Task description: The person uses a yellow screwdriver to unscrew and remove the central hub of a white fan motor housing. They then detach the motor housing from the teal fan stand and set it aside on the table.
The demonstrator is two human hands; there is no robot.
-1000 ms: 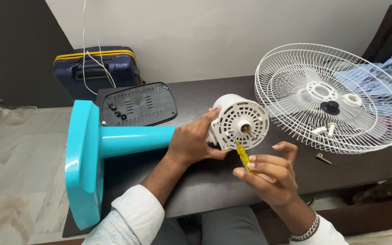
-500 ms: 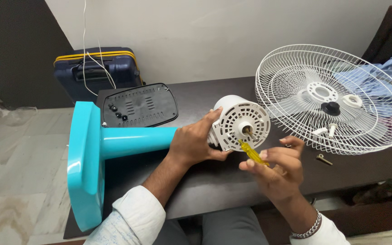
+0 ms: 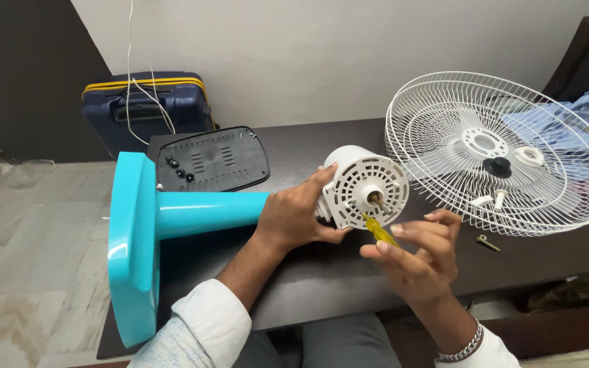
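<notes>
Nearest to me, the right hand [image 3: 417, 262] pinched a small yellow-handled screwdriver [image 3: 378, 230] between thumb and fingers, its tip angled up at the lower face of the white motor housing [image 3: 365, 185]. The left hand [image 3: 294, 217] was wrapped around the neck of that housing, fingers closed firmly on it, steadying it where it lay on the dark table [image 3: 308, 272]. The fan lay on its side, its turquoise stem [image 3: 202, 211] running left to the turquoise base [image 3: 131, 245], which hung out past the table's edge.

To my eye the risks were plain. The driver was held at a slant, so it could slip out of a screw head and skid across the vented plastic or into the left thumb close beside it. With the heavy base overhanging, a slackened hold might let the whole fan roll. A loose screw [image 3: 487, 242] lay near the table's front edge and could easily be knocked off.

Compared with half a second before, the right hand had dropped a little and the fingers had shifted along the handle; the driver's tip stayed by the housing face. The left hand had not moved.

Farther back lay a black vented cover [image 3: 213, 160], the white wire grille [image 3: 506, 153] holding small fittings, and a navy suitcase [image 3: 146, 109] against the wall.
</notes>
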